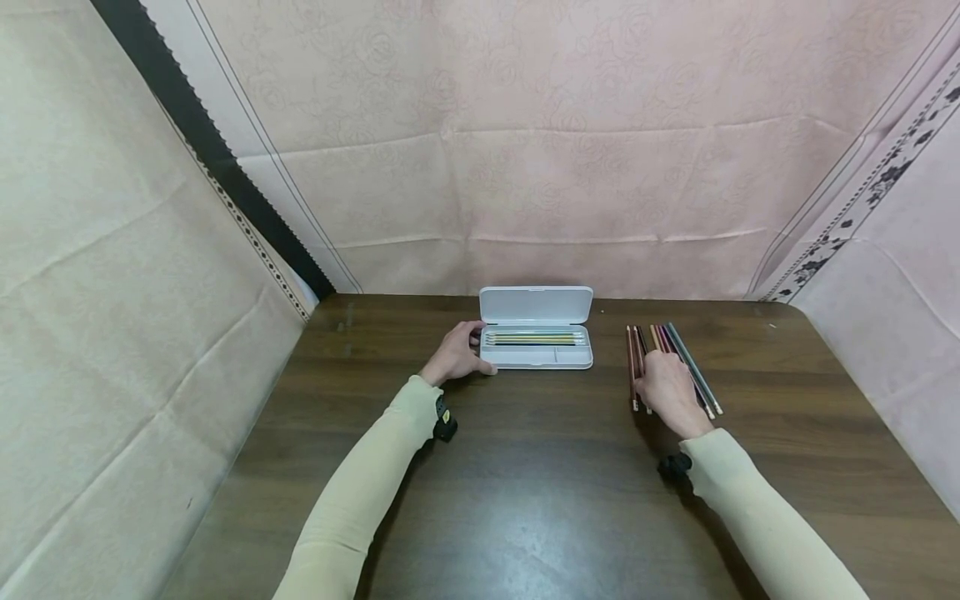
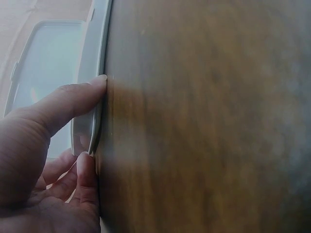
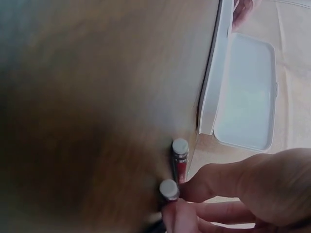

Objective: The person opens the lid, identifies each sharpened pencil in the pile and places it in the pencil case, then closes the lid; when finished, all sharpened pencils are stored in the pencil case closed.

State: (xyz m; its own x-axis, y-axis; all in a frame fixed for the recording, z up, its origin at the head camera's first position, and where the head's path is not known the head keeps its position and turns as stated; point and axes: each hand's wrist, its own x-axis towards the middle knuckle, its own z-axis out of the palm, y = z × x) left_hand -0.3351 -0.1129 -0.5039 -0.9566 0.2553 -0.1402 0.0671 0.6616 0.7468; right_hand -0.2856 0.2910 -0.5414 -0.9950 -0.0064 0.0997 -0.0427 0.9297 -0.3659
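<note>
A white pencil case lies on the table with its lid raised at the back. Several pencils lie in its rear compartment. My left hand holds the case by its left end, thumb on the front corner and fingers at the end wall. To the right of the case, my right hand is over a loose row of pencils. In the right wrist view its thumb and fingers pinch a pencil with a white eraser. A second, reddish pencil stands out just beyond the thumb.
The brown wooden table has its back edge close behind the case. Pale patterned cloth hangs behind it, with more cloth at both sides. A dark band is on each wrist.
</note>
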